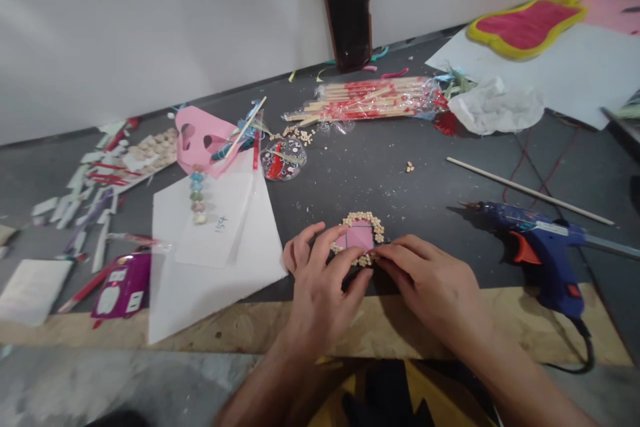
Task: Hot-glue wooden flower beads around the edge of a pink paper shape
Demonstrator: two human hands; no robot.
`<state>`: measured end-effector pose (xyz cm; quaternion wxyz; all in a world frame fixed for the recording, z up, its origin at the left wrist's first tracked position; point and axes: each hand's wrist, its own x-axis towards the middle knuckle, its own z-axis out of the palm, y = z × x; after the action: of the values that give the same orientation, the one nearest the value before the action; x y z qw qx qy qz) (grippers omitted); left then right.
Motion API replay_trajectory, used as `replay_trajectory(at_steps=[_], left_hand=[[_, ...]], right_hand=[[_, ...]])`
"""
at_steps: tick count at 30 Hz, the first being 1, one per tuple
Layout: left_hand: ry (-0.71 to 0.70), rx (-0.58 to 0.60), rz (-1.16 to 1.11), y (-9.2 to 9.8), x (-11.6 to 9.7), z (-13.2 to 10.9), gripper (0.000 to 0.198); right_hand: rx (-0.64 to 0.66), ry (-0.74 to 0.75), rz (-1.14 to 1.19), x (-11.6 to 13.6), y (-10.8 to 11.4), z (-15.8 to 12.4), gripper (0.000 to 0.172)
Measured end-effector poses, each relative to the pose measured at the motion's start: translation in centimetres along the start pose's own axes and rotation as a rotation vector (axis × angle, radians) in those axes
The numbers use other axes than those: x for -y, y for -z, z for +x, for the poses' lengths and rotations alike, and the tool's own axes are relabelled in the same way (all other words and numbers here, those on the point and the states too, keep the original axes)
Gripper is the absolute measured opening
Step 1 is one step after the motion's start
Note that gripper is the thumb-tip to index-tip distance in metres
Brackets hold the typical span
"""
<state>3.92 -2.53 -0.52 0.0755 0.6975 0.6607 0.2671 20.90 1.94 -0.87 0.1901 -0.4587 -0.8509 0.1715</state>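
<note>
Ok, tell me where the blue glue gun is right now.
In the head view the blue glue gun lies on the dark mat at the right, just right of the right hand and nearer the person than the thin wooden stick.

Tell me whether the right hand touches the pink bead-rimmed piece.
Touching. In the head view, fingers of the right hand press on the beaded lower edge of the pink bead-rimmed piece.

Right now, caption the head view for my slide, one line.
Left hand and right hand pinch a bead-rimmed pink piece on the grey table, a blue glue gun lying to the right.
</note>
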Motion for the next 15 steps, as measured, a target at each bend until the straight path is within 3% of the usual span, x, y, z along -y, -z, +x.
replay_trajectory(at_steps=[15], left_hand=[[-0.039, -0.004, 0.032, -0.55, -0.07, 0.16, 0.012]], right_hand=[[0.002, 0.006, -0.02, -0.1, 0.07, 0.05, 0.025]])
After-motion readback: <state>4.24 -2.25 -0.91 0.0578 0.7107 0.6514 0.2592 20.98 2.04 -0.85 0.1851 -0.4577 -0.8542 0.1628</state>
